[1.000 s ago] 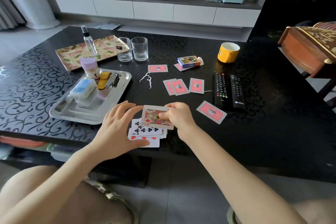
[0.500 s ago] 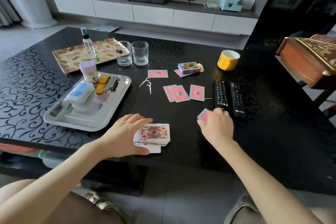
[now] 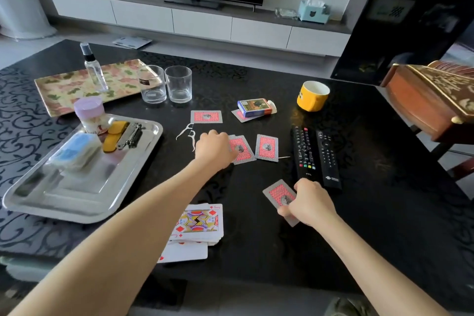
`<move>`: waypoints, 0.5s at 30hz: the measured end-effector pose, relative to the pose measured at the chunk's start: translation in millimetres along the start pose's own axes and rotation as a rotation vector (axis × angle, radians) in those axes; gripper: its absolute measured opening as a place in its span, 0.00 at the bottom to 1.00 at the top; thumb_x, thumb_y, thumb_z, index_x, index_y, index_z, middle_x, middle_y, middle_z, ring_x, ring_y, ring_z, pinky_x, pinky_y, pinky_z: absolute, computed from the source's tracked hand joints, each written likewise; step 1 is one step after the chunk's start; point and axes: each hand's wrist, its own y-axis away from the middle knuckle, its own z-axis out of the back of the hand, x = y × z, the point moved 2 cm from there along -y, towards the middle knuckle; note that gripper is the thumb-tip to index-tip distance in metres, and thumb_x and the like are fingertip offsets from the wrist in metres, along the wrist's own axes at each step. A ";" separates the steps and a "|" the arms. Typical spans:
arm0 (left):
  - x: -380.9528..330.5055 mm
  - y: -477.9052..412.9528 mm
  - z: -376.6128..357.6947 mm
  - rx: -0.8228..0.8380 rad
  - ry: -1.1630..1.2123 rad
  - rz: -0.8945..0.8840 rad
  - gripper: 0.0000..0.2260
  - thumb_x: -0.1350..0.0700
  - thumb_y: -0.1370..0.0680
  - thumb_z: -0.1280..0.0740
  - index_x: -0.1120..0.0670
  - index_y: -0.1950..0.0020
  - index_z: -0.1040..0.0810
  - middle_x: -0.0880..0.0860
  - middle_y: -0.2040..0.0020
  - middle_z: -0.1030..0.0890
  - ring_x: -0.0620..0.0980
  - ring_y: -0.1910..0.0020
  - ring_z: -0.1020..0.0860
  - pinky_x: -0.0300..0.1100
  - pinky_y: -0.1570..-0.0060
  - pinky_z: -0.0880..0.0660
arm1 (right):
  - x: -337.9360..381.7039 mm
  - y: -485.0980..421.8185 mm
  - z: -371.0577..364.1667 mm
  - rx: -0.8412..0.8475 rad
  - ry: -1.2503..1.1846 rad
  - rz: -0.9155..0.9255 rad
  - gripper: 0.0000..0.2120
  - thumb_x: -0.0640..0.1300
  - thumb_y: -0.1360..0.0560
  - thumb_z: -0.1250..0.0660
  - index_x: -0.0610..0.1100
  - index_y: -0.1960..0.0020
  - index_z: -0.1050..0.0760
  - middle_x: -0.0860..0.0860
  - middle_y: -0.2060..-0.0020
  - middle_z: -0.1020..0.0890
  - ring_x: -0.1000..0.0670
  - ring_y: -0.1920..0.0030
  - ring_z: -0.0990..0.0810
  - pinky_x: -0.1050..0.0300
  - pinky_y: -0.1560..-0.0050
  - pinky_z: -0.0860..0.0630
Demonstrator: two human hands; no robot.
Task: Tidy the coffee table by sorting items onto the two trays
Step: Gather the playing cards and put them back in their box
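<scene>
My right hand [image 3: 309,202] grips a red-backed playing card [image 3: 278,192], lifted off the black coffee table [image 3: 372,213] beside two remotes [image 3: 315,155]. My left hand [image 3: 214,149] rests fingers-down on the left edge of overlapping red-backed cards [image 3: 241,150] in the table's middle; another card [image 3: 266,147] lies just right of them. A face-up pile of cards [image 3: 198,223] sits near the front edge. A steel tray [image 3: 77,197] at the left holds a jar, a blue pack, yellow pieces and a clipper. A floral tray [image 3: 64,84] behind it carries a spray bottle [image 3: 93,69].
Two glasses [image 3: 165,83] stand by the floral tray. Floss picks [image 3: 187,133], a single card [image 3: 206,117], a card box [image 3: 255,108] on another card and a yellow mug [image 3: 313,95] lie farther back. A wooden chair [image 3: 431,105] is at the right.
My left hand left the face-up pile and reached forward to the middle cards. My right hand picked up the card by the remotes and drew it back.
</scene>
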 end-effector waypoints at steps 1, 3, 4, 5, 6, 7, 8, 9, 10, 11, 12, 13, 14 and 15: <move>-1.3 -11.0 2.0 0.016 -0.036 0.030 0.27 0.41 0.29 0.31 0.57 0.37 0.28 0.58 0.38 0.28 0.60 0.39 0.31 0.51 0.42 0.30 | 1.5 -5.1 2.6 0.021 0.005 0.004 0.28 0.52 0.36 0.23 0.44 0.41 0.30 0.47 0.44 0.25 0.47 0.45 0.23 0.51 0.49 0.23; -1.6 -30.4 7.6 0.098 -0.082 0.081 0.34 0.38 0.35 0.27 0.56 0.36 0.30 0.58 0.36 0.31 0.59 0.36 0.34 0.51 0.39 0.31 | 6.1 -14.2 9.1 0.043 0.021 0.068 0.18 0.50 0.35 0.24 0.44 0.54 0.28 0.50 0.54 0.23 0.49 0.54 0.22 0.55 0.59 0.25; -2.9 -38.3 10.1 0.163 -0.106 0.090 0.38 0.38 0.37 0.25 0.57 0.35 0.30 0.59 0.35 0.33 0.59 0.35 0.36 0.51 0.38 0.31 | 10.4 -18.0 14.1 0.042 -0.014 0.112 0.14 0.49 0.33 0.26 0.44 0.61 0.30 0.51 0.61 0.24 0.49 0.60 0.24 0.58 0.65 0.29; -5.7 -45.3 12.1 0.224 -0.141 0.089 0.41 0.37 0.38 0.24 0.58 0.34 0.31 0.60 0.35 0.35 0.59 0.34 0.36 0.52 0.37 0.31 | 15.1 -23.2 20.3 0.024 -0.096 0.141 0.14 0.49 0.30 0.29 0.44 0.65 0.33 0.51 0.67 0.26 0.49 0.65 0.26 0.58 0.69 0.33; -8.2 -50.7 13.2 0.272 -0.165 0.090 0.43 0.37 0.39 0.24 0.60 0.33 0.33 0.62 0.34 0.36 0.60 0.34 0.36 0.52 0.36 0.31 | 20.8 -29.9 28.3 -0.016 -0.194 0.153 0.14 0.48 0.28 0.32 0.43 0.67 0.32 0.50 0.69 0.26 0.48 0.67 0.26 0.58 0.71 0.35; -12.0 -56.3 13.1 0.309 -0.157 0.098 0.45 0.38 0.40 0.23 0.60 0.32 0.35 0.62 0.34 0.37 0.60 0.34 0.35 0.53 0.37 0.30 | 26.6 -42.2 36.9 -0.082 -0.303 0.139 0.13 0.48 0.27 0.33 0.42 0.65 0.28 0.49 0.69 0.24 0.46 0.66 0.24 0.57 0.70 0.33; -15.0 -61.6 11.2 0.336 -0.126 0.112 0.45 0.40 0.40 0.22 0.61 0.32 0.35 0.62 0.34 0.36 0.60 0.35 0.33 0.52 0.37 0.29 | 32.6 -56.4 45.8 -0.160 -0.376 0.119 0.11 0.48 0.27 0.33 0.40 0.61 0.24 0.47 0.65 0.21 0.45 0.63 0.21 0.56 0.68 0.31; -18.0 -66.3 8.8 0.348 -0.090 0.113 0.45 0.41 0.41 0.21 0.61 0.33 0.35 0.61 0.35 0.33 0.59 0.36 0.31 0.52 0.39 0.28 | 40.0 -72.2 52.4 -0.210 -0.407 0.079 0.12 0.48 0.27 0.32 0.39 0.56 0.23 0.45 0.60 0.19 0.44 0.59 0.20 0.56 0.67 0.30; -20.5 -70.0 6.0 0.357 -0.071 0.106 0.43 0.41 0.42 0.21 0.61 0.35 0.33 0.60 0.36 0.30 0.58 0.39 0.28 0.51 0.40 0.27 | 47.1 -87.6 54.8 -0.225 -0.403 0.033 0.13 0.48 0.27 0.31 0.38 0.51 0.23 0.45 0.55 0.19 0.45 0.56 0.20 0.57 0.66 0.30; -23.2 -73.7 2.9 0.367 -0.068 0.099 0.42 0.41 0.42 0.20 0.61 0.37 0.32 0.58 0.39 0.27 0.58 0.40 0.26 0.51 0.42 0.26 | 54.4 -102.3 53.2 -0.207 -0.366 -0.024 0.15 0.47 0.27 0.31 0.39 0.46 0.24 0.45 0.50 0.20 0.45 0.52 0.21 0.58 0.65 0.29; -24.3 -74.8 -1.6 0.376 -0.076 0.095 0.41 0.41 0.42 0.21 0.60 0.38 0.31 0.57 0.40 0.25 0.58 0.42 0.25 0.50 0.43 0.25 | 60.7 -113.4 47.4 -0.168 -0.307 -0.086 0.17 0.46 0.27 0.31 0.39 0.42 0.26 0.44 0.45 0.21 0.45 0.47 0.22 0.56 0.60 0.26; -24.9 -73.9 -6.1 0.378 -0.086 0.094 0.40 0.41 0.41 0.21 0.60 0.38 0.31 0.56 0.41 0.24 0.58 0.42 0.25 0.50 0.43 0.25 | 65.9 -123.0 39.6 -0.135 -0.242 -0.140 0.20 0.46 0.28 0.32 0.40 0.38 0.28 0.44 0.41 0.24 0.44 0.43 0.24 0.54 0.54 0.24; -24.9 -72.2 -9.9 0.370 -0.093 0.097 0.40 0.41 0.41 0.21 0.60 0.38 0.31 0.56 0.41 0.25 0.58 0.41 0.26 0.50 0.42 0.27 | 69.5 -129.6 31.5 -0.110 -0.191 -0.180 0.22 0.45 0.28 0.32 0.41 0.36 0.29 0.43 0.38 0.26 0.43 0.40 0.26 0.53 0.49 0.24; -25.1 -70.3 -11.8 0.353 -0.097 0.095 0.41 0.40 0.40 0.22 0.59 0.37 0.32 0.56 0.40 0.27 0.58 0.38 0.29 0.51 0.41 0.29 | 73.2 -133.0 26.5 -0.104 -0.167 -0.211 0.23 0.45 0.28 0.31 0.41 0.34 0.30 0.42 0.37 0.28 0.43 0.39 0.27 0.53 0.48 0.25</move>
